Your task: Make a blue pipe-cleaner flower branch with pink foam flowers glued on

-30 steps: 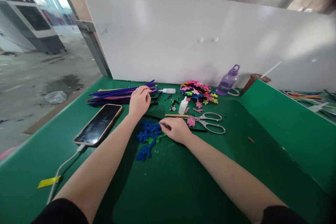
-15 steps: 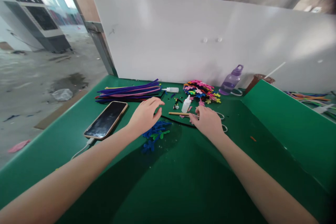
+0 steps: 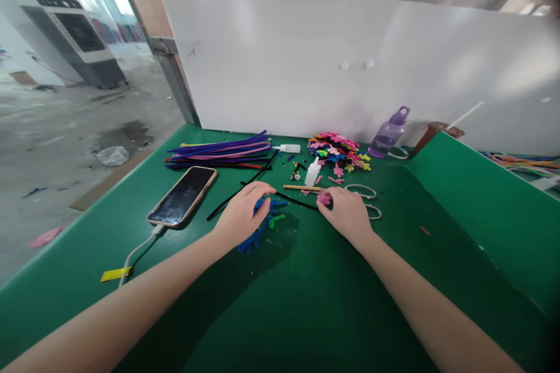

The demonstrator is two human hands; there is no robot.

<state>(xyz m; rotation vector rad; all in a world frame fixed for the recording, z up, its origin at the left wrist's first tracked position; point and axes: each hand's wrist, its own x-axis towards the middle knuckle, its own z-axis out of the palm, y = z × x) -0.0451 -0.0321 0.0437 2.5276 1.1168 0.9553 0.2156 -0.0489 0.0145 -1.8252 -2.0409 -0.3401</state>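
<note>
My left hand (image 3: pixel 242 213) hovers with curved fingers over a bunch of blue pipe-cleaner flowers (image 3: pixel 251 242) with a green piece (image 3: pixel 276 220). A gap shows between its thumb and fingers, and I see nothing held there. My right hand (image 3: pixel 350 215) pinches a pink pipe-cleaner flower (image 3: pixel 324 197) at its fingertips. White scissor-like handle loops (image 3: pixel 375 211) stick out from behind that hand. Between the hands lie a black pipe cleaner (image 3: pixel 297 201) and a thin tan stick (image 3: pixel 301 187). Another black pipe cleaner (image 3: pixel 223 207) slants beside my left hand.
Loose pipe cleaners (image 3: pixel 219 151) lie at the back left, beyond a phone (image 3: pixel 182 195) on a cable. White glue bottles (image 3: pixel 312 172) stand and lie near a colourful flower pile (image 3: pixel 336 148). A purple bottle (image 3: pixel 387 137), brown cup (image 3: pixel 431 133) and green divider (image 3: pixel 476 204) are rightward.
My left hand has come lower, over the blue flowers, and a slanting black pipe cleaner now shows beside it. The pink flower now shows clearly in my right fingertips.
</note>
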